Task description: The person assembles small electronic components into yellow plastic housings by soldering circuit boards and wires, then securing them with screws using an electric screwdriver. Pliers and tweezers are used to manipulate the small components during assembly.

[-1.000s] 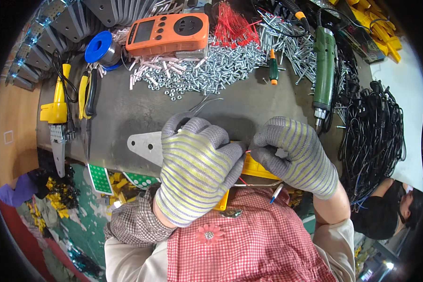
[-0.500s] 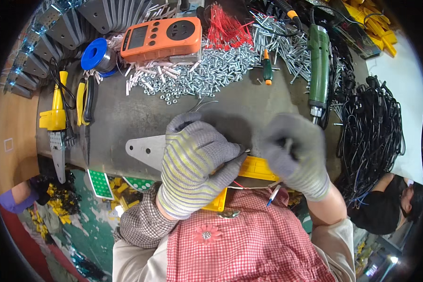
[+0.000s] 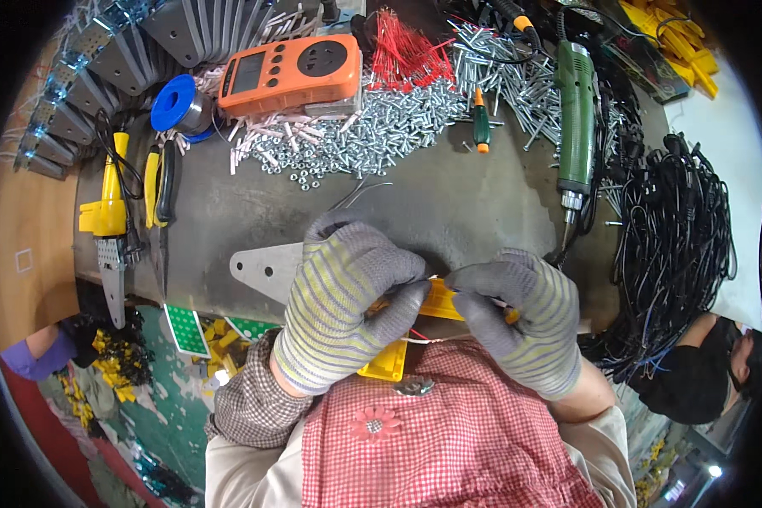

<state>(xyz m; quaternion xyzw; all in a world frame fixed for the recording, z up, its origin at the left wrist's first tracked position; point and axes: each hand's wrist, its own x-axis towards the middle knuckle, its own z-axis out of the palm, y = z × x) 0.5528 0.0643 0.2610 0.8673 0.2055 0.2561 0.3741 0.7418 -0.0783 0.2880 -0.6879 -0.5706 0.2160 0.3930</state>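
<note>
Both my hands wear grey gloves with yellow-green stripes. My left hand (image 3: 339,296) is closed, thumb and fingertips pinching a thin, pale wire end (image 3: 433,277) above a yellow plastic casing (image 3: 438,301). Beside it, my right hand (image 3: 521,317) is closed too, fingertips drawn together close to the left ones; what they hold is hidden. Below my left hand a yellow casing part (image 3: 386,362) shows, with red and white wires (image 3: 423,340) near it. A grey pointed metal plate (image 3: 262,269) with holes sticks out left from under that hand.
Behind my hands lie heaped screws and nuts (image 3: 372,131), an orange meter (image 3: 292,72), a solder spool (image 3: 178,106) and a small screwdriver (image 3: 481,123). A green electric screwdriver (image 3: 575,127) and black cables (image 3: 673,229) are right; pliers (image 3: 158,186) and a yellow-handled tool (image 3: 108,212) left.
My right hand, blurred and raised before, has come down and left to meet my left fingertips. The left hand stays nearly in place, still pinching.
</note>
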